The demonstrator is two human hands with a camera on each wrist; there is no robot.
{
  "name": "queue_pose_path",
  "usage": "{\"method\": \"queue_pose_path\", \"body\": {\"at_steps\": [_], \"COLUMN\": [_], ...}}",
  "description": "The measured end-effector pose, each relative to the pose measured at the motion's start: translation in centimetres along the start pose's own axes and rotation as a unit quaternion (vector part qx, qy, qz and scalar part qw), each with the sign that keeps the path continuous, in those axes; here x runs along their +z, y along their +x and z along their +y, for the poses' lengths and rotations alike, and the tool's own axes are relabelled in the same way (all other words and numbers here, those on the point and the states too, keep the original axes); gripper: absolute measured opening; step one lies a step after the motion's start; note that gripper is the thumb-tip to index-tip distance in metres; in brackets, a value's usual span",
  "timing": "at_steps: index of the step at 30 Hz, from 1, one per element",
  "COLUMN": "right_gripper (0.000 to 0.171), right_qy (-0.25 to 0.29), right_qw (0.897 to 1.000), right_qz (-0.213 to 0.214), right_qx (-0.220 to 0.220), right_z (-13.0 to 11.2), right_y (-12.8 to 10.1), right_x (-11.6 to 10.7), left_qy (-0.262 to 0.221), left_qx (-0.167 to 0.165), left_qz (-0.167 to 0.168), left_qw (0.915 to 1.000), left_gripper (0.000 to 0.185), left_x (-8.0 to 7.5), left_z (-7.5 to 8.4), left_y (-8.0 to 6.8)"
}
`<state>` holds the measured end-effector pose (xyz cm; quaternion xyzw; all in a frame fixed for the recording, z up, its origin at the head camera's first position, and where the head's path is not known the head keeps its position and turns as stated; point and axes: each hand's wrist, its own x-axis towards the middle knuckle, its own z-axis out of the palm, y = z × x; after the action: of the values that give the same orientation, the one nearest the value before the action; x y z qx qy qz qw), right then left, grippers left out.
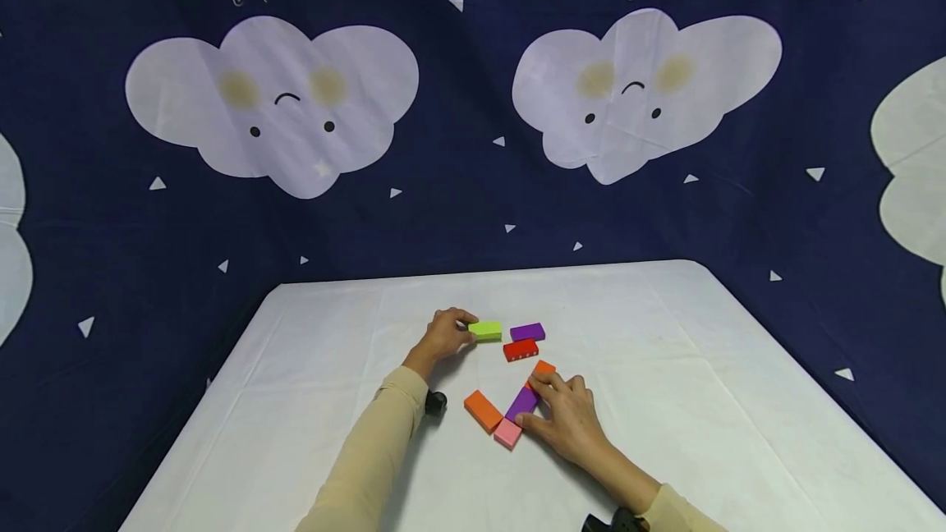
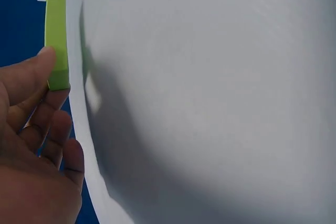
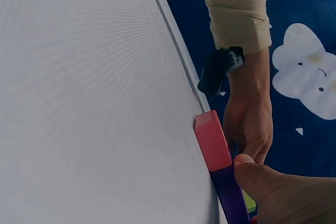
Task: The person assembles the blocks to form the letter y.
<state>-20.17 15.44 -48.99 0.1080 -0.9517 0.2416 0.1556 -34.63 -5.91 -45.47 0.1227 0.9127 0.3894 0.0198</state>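
Fingers of the left hand (image 1: 443, 335) pinch the green block (image 1: 485, 330) at its near end, up at twelve o'clock on the white table (image 1: 296, 401). Right hand (image 1: 565, 413) lies over the long purple block (image 1: 521, 403), thumb pressed to its side; whether the other fingers grip, I can't tell. Pink block (image 1: 507, 433) touches its near end. Orange block (image 1: 543, 369) is half hidden under fingertips. Red block (image 1: 521, 349) sits between the hands.

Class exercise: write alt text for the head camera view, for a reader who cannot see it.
A person's left hand pinches a green block on a white table, while the right hand rests on a purple block among orange, pink and red ones.
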Motion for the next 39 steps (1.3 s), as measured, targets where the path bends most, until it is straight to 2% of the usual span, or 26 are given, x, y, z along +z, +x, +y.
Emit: {"method": "queue_pose_path", "body": {"at_steps": [7, 10, 15, 22, 29, 39], "right_gripper": [0.064, 0.064, 0.064, 0.064, 0.064, 0.064], "right_qy": [0.002, 0.004, 0.003, 0.006, 0.007, 0.009], "right_qw": [1.000, 1.000, 1.000, 1.000, 1.000, 1.000], "right_qz": [0.000, -0.001, 0.003, 0.008, 0.006, 0.006], "right_qx": [0.001, 0.001, -0.003, -0.005, -0.009, -0.007], "right_z": [0.0, 0.0, -0.1, -0.2, -0.2, -0.1], "right_y": [0.0, 0.0, 0.0, 0.0, -0.2, -0.1], "right_x": [0.0, 0.0, -0.1, -0.2, 0.0, 0.0], "left_qy": [-0.076, -0.090, -0.101, -0.106, -0.096, -0.082], "left_qx": [-0.014, -0.017, 0.000, -0.002, 0.013, 0.056], "left_qz": [-0.012, -0.012, -0.018, -0.030, -0.071, -0.110], "left_qw": [0.9969, 0.9957, 0.9947, 0.9939, 0.9928, 0.9890], "left_gripper": [0.031, 0.030, 0.029, 0.029, 0.029, 0.029], "left_x": [-1.4, -2.0, -3.0, -4.6, -5.2, -4.8], "left_z": [-0.7, -1.2, -2.1, -3.1, -3.8, -4.2], "left_y": [-1.2, -2.0, -3.6, -5.8, -7.7, -8.0]}}
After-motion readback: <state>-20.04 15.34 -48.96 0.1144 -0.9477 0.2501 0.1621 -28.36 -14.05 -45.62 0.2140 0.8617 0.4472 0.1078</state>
